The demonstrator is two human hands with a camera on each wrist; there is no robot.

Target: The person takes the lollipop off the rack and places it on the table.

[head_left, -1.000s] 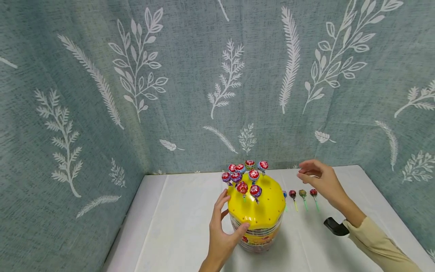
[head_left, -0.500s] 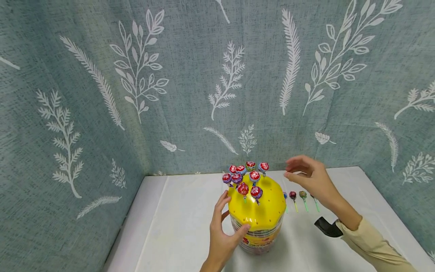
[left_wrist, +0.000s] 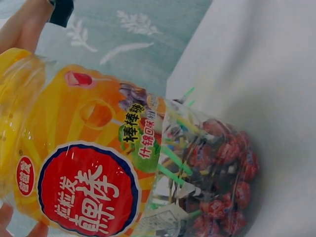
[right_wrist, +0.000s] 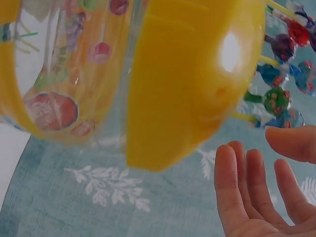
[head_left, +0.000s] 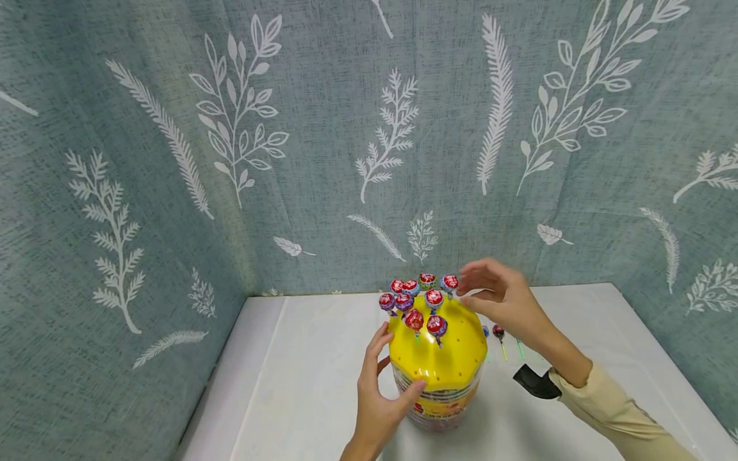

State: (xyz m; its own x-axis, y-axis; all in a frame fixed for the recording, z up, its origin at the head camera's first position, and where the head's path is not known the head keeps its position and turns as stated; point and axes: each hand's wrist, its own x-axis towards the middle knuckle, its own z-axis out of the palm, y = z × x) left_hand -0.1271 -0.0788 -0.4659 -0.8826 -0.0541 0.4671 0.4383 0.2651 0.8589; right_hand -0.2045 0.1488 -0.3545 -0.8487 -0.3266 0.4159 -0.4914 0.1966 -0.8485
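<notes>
A clear plastic candy jar (head_left: 441, 408) with an orange printed label stands upright on the table. Its domed yellow lid (head_left: 458, 349) has small holes, and several wrapped lollipops (head_left: 414, 319) stick up from the far and left part. My left hand (head_left: 375, 406) holds the jar at the lid's edge, thumb in front and fingers on the left side. Beside the back right of the lid, my right hand (head_left: 507, 299) has loosely bent fingers with nothing between them. In the right wrist view its thumb is close to a blue-wrapped lollipop (right_wrist: 289, 118). More lollipops (left_wrist: 227, 150) show inside the jar's bottom.
A few loose lollipops (head_left: 499, 331) lie in a row on the white table (head_left: 311, 371) right of the jar, partly covered by my right arm. Patterned grey-green cloth (head_left: 323, 160) hangs behind and at both sides. A black strap (head_left: 536, 382) is on my right wrist.
My right hand has moved left, from above the loose lollipops to beside the lollipop at the lid's back right. My left hand stays on the candy jar.
</notes>
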